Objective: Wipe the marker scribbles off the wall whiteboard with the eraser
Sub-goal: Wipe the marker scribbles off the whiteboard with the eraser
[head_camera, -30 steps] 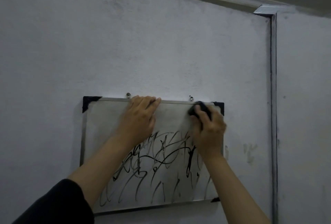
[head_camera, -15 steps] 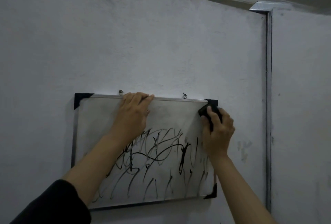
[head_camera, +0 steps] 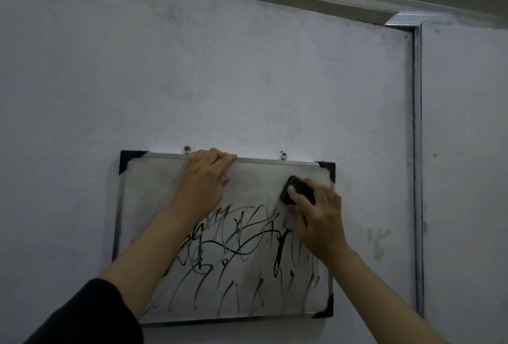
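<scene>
A: Head view only, one frame, quick pass. I see the whiteboard (head_camera: 154, 200) hung on the wall (head_camera: 247, 82) from two hooks (head_camera: 187, 149), black corner caps, bottom edge tilted a bit.

B: Hands?

A: My read: left hand (head_camera: 202, 185) lies flat against the board's top middle, fingers straight and together, tips over the top rail, holding nothing, just bracing. Right hand (head_camera: 320, 220) grips the eraser (head_camera: 298, 191), a dark block, fingers curled round it, pressed to the board near the top right corner.

B: Where's the ink?

A: The scribbles (head_camera: 242, 255) fill the middle and lower board, from just under the left wrist across to the right edge and down toward the bottom rail. Upper strip looks wiped, only grey haze.

B: Step?

A: I call it wiping in progress, top band done, most of the ink left. Early in the task, I'd judge.

B: Next?

A: I'd bring the eraser down into the dense black strokes just left of the right wrist, firm flat pressure, overlapping passes. Left hand should keep bracing, since the board only hangs and could swing. Left forearm covers some marks at the left, so it will need to shift later.
</scene>
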